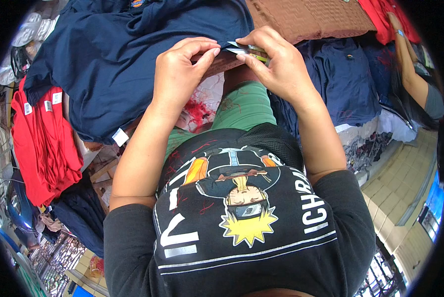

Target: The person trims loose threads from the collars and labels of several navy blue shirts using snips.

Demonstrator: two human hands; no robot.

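Note:
My left hand (182, 72) and my right hand (276, 62) meet in front of me, both pinching a small stack of thin paper tags (244, 49) between thumbs and fingertips. The tags look pale with a green edge. They are held just above the edge of a navy blue shirt (108, 54) spread out before me. Below the hands I see my green shorts (244, 106) and my black printed shirt.
Red garments with white tags (43, 138) hang at the left. A brown quilted cloth (311, 17) lies at the top right. More navy shirts (345, 79) lie at the right, where another person's arm (412, 69) reaches over a red cloth.

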